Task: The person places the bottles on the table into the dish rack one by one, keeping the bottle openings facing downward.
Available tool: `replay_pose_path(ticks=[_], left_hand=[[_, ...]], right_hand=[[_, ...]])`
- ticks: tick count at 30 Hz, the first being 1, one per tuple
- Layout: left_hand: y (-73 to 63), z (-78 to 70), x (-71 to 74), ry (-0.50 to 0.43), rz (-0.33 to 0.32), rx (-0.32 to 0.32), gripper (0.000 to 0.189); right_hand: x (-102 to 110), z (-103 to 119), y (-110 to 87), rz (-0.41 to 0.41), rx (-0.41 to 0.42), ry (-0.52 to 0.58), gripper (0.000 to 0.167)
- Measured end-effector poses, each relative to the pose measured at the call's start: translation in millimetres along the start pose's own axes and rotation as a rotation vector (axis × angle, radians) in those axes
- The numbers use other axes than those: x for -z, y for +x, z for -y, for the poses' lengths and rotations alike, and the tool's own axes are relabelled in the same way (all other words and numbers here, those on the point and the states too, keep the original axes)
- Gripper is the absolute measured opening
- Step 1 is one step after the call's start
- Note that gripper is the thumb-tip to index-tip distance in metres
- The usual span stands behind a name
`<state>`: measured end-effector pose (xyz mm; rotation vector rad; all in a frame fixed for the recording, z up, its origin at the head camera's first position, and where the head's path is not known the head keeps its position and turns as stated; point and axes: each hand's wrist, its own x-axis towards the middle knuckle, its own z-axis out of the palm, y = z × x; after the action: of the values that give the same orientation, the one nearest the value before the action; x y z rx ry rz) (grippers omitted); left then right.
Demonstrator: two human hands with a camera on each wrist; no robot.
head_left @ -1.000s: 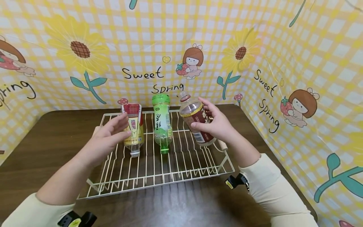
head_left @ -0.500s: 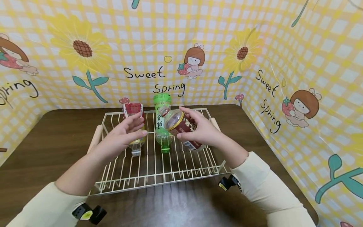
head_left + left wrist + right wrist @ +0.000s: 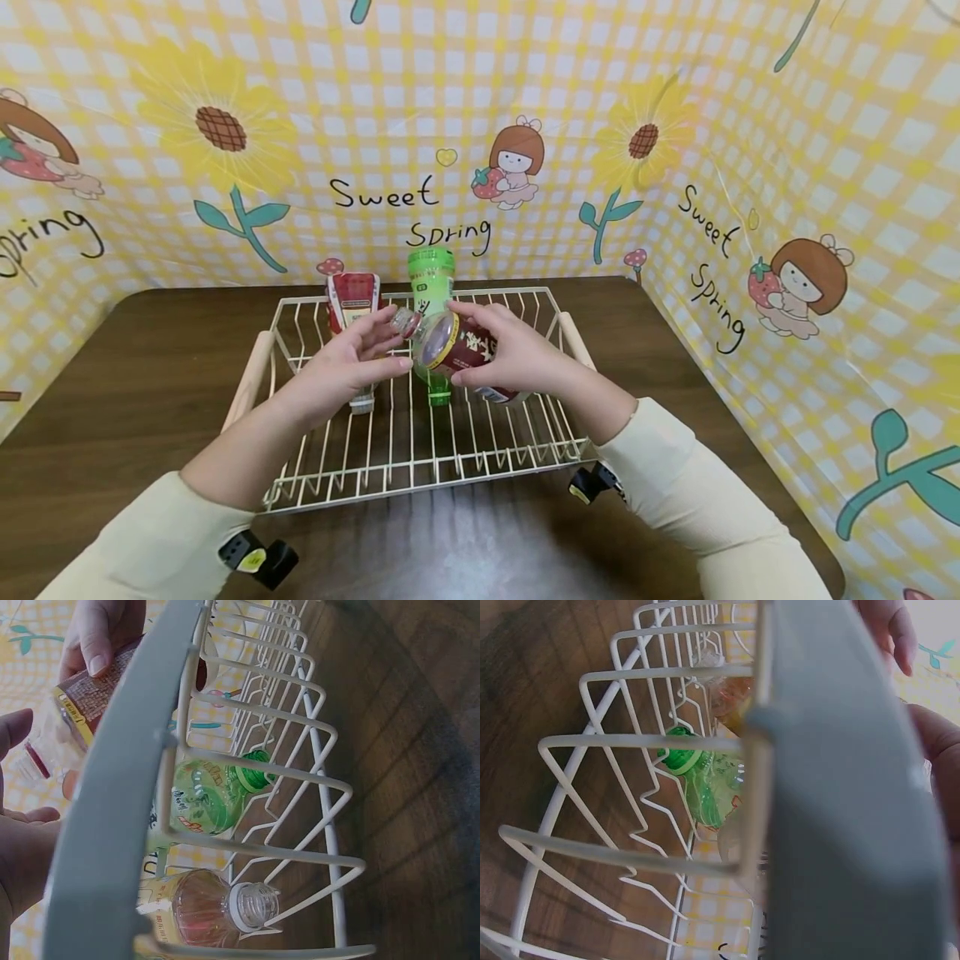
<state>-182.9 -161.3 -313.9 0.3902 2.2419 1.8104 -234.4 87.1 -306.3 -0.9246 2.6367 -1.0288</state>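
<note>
My right hand (image 3: 517, 350) grips a clear plastic bottle with a dark red label (image 3: 465, 348), tilted so its neck points left. That neck is uncapped, with a red ring below the threads. Around the neck end, the fingers and thumb of my left hand (image 3: 330, 377) stand spread, not closed on it; the left wrist view shows the neck (image 3: 31, 761) between them. Below the hands, a green bottle (image 3: 431, 271) lies in a white wire rack (image 3: 420, 487). Left of it lies a bottle with a red and yellow label (image 3: 354, 292), partly hidden by my left hand.
The rack has wooden handles at its left (image 3: 249, 375) and right (image 3: 576, 337) ends. It stands on a dark brown table (image 3: 135, 400). A yellow checked cloth (image 3: 360, 117) hangs behind and to the right.
My right hand has carried the dark red bottle left and tipped it further over. My left hand has moved right, up to the bottle's neck. The two bottles in the rack stay put.
</note>
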Motion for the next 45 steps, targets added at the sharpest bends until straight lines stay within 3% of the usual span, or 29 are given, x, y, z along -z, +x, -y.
replay_pose_path(ticks=[12,22,36,45], left_hand=[[2.5,7.8,0.0,0.062,-0.025,-0.004,0.079],[6.1,16.8,-5.0,0.108,0.016,0.013,0.074],[5.9,20.9,-7.5,0.235,-0.009,0.008,0.064],[5.0,22.3,-7.6,0.256,-0.028,0.017,0.063]], right_hand=[[-8.6,2.6,2.5,0.028,0.084,-0.169,0.087],[-13.6,5.0,2.5,0.079,0.101,-0.258,0.085],[-20.7,7.5,2.2,0.095,0.186,-0.325,0.083],[-22.7,7.8,3.2,0.092,0.201,-0.333,0.082]])
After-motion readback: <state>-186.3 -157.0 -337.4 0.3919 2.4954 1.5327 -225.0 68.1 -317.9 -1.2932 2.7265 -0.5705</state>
